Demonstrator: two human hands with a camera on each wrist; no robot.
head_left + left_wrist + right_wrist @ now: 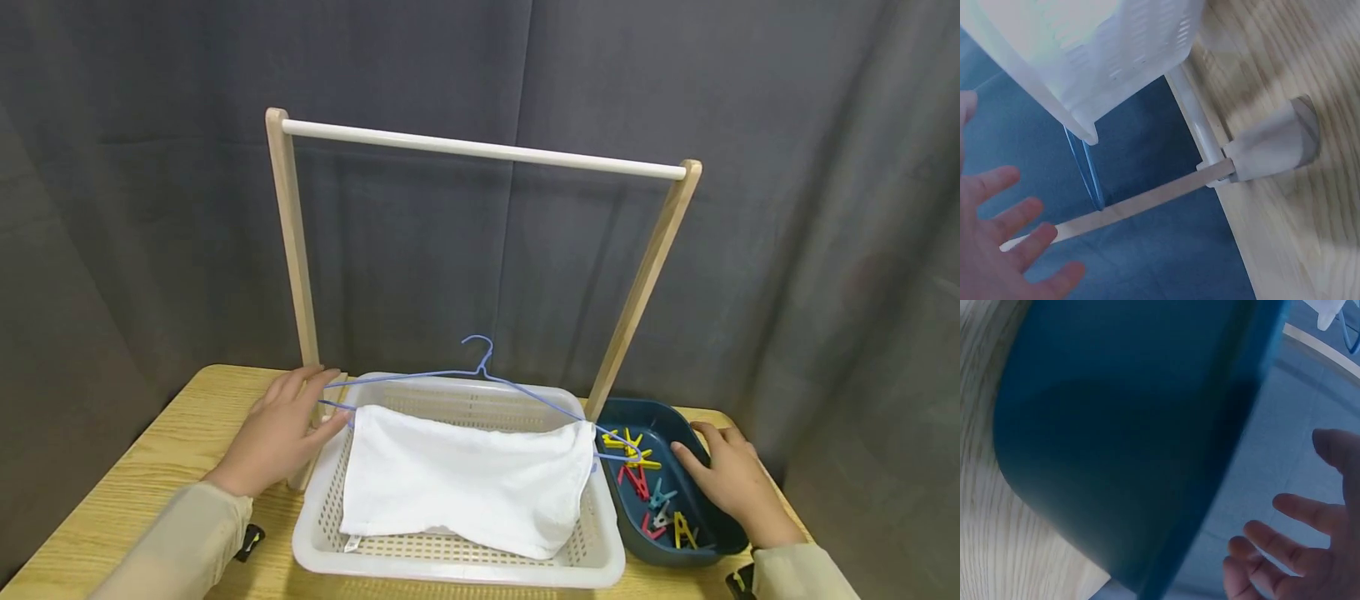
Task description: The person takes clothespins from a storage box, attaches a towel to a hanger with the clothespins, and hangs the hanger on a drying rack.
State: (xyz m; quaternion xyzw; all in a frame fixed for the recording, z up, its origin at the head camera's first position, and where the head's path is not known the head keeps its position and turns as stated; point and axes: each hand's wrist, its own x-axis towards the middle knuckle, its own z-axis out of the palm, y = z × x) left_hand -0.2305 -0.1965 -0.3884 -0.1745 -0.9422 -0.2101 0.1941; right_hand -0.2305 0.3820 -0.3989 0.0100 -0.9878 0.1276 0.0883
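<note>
A white cloth (472, 483) hangs folded over the lower bar of a blue wire hanger (482, 370), above a white perforated basket (457, 569). My left hand (281, 429) is by the hanger's left end. In the left wrist view its fingers (1032, 215) are spread, with nothing between them. Over the right side of a dark blue tub (637, 533) hovers my right hand (735, 479), fingers apart and holding nothing. Inside the tub lie several clothespins, among them a red clothespin (637, 482) and a yellow clothespin (684, 530). The hanger's right end overlaps the tub.
Behind the basket stands a rack with a white bar (480, 149) between two wooden posts, the left post (294, 242) and the right post (641, 292). Everything is on a wooden table (127, 492), backed by a grey curtain (405, 250).
</note>
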